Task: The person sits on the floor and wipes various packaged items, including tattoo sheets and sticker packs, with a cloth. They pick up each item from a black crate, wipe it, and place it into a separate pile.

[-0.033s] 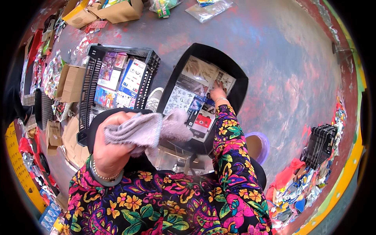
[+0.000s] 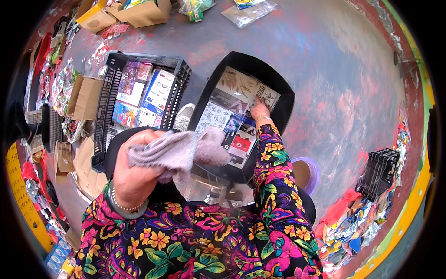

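Grey-lilac cloth point(image 2: 174, 151), soft and fleecy by the look of it, sits bunched in the left hand point(image 2: 134, 172), fingers clenched around its middle, held up close under the camera over the lap. I judge it light and limp: it will drape and fold, not slip, and is best taken by a gathered handful, as it is now, not by an edge. The right hand point(image 2: 258, 111) is stretched forward into the black tray point(image 2: 283, 100), fingertips pressing flat on a printed card with a star pattern point(image 2: 265, 95); the fingers look spread and laid flat, not closed on anything. The tray holds flat packets and cards, overlapping, among them a red packet point(image 2: 241, 142); thin, stiff, probably slick in their wrappers, so I would lift them by a corner. Left of the tray, just beside it, stands a black slatted crate point(image 2: 108, 93) with more coloured packets. Both rest on the floor point(image 2: 334, 69), a painted surface smeared grey, blue and red. Cardboard boxes point(image 2: 86, 95) lie along the left, a stack of dark crates point(image 2: 378, 169) at right, and a purple-rimmed bowl point(image 2: 304, 174) near the right elbow. Floral sleeves fill the lower view.
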The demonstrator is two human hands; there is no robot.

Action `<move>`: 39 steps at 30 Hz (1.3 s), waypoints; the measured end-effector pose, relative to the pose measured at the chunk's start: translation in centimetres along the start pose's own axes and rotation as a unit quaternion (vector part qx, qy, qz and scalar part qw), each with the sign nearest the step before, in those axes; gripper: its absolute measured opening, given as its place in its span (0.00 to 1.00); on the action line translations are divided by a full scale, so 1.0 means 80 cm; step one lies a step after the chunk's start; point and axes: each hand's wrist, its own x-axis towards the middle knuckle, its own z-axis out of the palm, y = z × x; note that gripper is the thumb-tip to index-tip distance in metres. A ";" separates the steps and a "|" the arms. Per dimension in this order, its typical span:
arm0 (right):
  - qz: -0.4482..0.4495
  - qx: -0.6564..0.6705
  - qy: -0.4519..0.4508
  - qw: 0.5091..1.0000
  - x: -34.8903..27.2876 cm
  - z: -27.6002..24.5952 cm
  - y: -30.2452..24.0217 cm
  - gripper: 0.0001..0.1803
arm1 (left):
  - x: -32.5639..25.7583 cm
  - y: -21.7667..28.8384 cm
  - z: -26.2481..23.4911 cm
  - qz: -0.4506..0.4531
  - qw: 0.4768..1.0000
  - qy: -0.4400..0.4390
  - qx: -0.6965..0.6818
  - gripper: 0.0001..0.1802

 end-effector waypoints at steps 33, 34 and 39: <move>-0.336 0.776 0.176 0.504 -0.268 -0.267 -0.069 0.30 | 0.082 -0.075 -0.125 0.186 0.981 -0.039 -0.033 0.13; -0.334 0.776 0.169 0.508 -0.259 -0.266 -0.033 0.28 | 0.086 -0.075 -0.160 0.209 0.978 0.023 0.012 0.14; -0.248 0.753 0.165 0.587 -0.241 -0.256 0.007 0.21 | 0.139 -0.205 -0.459 0.171 0.943 0.283 0.044 0.11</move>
